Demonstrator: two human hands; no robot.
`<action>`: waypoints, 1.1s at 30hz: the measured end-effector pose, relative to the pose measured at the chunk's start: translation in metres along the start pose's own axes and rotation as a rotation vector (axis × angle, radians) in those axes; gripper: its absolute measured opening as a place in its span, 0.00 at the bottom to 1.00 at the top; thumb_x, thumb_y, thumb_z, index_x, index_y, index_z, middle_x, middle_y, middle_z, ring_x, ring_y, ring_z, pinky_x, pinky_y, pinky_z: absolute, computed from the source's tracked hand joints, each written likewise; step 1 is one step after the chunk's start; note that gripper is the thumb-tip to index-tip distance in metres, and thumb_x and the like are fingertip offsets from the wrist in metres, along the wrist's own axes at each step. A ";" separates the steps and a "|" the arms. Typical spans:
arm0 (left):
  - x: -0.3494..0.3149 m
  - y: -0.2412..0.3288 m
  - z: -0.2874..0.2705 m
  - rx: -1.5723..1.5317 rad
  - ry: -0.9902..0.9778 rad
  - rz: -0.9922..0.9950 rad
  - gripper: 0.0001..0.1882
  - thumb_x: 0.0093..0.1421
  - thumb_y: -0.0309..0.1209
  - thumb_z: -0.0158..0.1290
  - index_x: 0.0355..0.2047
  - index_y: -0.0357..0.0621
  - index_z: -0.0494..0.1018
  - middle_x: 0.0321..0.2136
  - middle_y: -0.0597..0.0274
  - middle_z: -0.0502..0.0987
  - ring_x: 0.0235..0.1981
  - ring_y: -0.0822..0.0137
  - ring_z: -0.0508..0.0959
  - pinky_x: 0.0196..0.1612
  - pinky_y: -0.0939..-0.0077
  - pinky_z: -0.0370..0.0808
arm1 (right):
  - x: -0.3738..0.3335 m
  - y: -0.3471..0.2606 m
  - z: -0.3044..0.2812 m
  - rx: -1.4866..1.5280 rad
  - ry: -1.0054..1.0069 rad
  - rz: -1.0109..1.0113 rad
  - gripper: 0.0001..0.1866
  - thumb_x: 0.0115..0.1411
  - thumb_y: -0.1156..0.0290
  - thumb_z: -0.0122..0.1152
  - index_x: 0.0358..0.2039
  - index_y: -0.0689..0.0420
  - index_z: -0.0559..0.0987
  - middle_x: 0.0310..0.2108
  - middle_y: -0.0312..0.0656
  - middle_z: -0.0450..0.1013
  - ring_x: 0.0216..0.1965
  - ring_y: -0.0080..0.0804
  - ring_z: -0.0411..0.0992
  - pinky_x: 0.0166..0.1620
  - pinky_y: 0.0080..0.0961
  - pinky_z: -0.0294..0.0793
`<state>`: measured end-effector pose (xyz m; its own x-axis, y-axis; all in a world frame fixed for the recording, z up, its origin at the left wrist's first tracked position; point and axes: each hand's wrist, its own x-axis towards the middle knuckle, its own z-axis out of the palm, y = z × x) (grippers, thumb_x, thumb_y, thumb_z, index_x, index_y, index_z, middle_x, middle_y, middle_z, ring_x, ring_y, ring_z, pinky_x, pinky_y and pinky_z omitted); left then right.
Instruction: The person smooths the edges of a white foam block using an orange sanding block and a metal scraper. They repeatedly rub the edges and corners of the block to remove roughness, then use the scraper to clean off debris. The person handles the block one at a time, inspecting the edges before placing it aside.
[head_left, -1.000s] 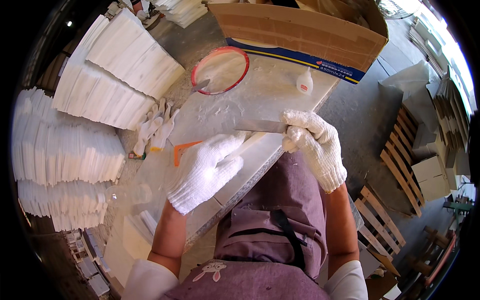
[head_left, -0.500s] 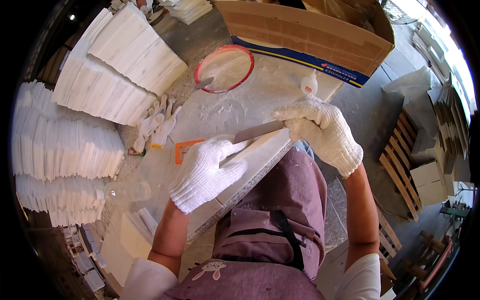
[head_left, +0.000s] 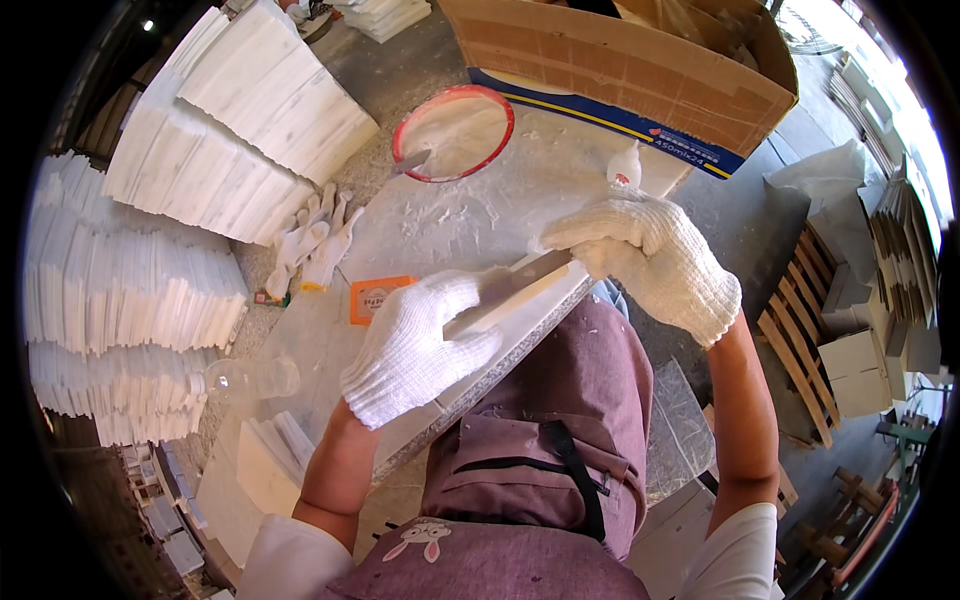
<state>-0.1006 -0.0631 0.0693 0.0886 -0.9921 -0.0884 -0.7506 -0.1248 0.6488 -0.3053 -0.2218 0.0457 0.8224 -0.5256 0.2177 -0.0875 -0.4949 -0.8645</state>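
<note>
Both of my hands wear white knitted gloves. My right hand (head_left: 640, 255) is closed around one end of a flat grey metal scraper blade (head_left: 540, 268); any handle is hidden in the glove. The blade lies tilted along the upper side of a narrow white stone tile (head_left: 515, 303) at the table's near edge. On the left, my left hand (head_left: 425, 340) grips the tile, thumb on the near side and fingers on the far side. Its fingertips are close to the blade's left end. Beneath lies the pale, dusty table (head_left: 440, 235).
A red-rimmed round pan (head_left: 455, 135) of white paste holds a putty knife. Nearby are a white squeeze bottle (head_left: 624, 165), an orange packet (head_left: 378, 298), spare gloves (head_left: 312, 245), and a clear bottle (head_left: 255, 380). Stacked white tiles (head_left: 130, 285) line the left; a cardboard box (head_left: 620, 65) stands behind.
The blade has turned and dropped closer along the tile, so less of it shows. My right hand and forearm have shifted slightly right; my left hand has barely moved.
</note>
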 end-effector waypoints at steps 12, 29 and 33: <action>-0.004 -0.001 0.003 -0.003 0.046 0.022 0.20 0.49 0.32 0.65 0.39 0.31 0.76 0.32 0.48 0.78 0.32 0.56 0.78 0.38 0.68 0.75 | -0.008 -0.005 0.002 0.000 -0.010 -0.023 0.10 0.58 0.79 0.58 0.41 0.58 0.82 0.34 0.44 0.77 0.32 0.35 0.75 0.38 0.25 0.75; 0.005 -0.002 0.142 0.549 0.245 0.227 0.33 0.47 0.30 0.62 0.56 0.51 0.71 0.46 0.59 0.71 0.46 0.53 0.72 0.48 0.59 0.73 | -0.156 0.057 0.127 1.717 0.751 0.527 0.13 0.63 0.70 0.59 0.47 0.59 0.73 0.41 0.34 0.74 0.36 0.23 0.76 0.33 0.12 0.79; 0.023 -0.004 0.155 0.648 0.285 0.259 0.27 0.50 0.33 0.60 0.53 0.49 0.72 0.43 0.59 0.71 0.44 0.54 0.72 0.44 0.58 0.74 | -0.145 0.057 0.121 1.416 0.766 0.674 0.10 0.64 0.64 0.59 0.41 0.56 0.74 0.34 0.32 0.71 0.28 0.20 0.70 0.28 0.13 0.71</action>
<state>-0.1969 -0.0841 -0.0523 -0.0432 -0.9639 0.2629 -0.9976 0.0556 0.0401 -0.3612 -0.0898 -0.0900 0.3865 -0.7547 -0.5301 0.5873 0.6446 -0.4894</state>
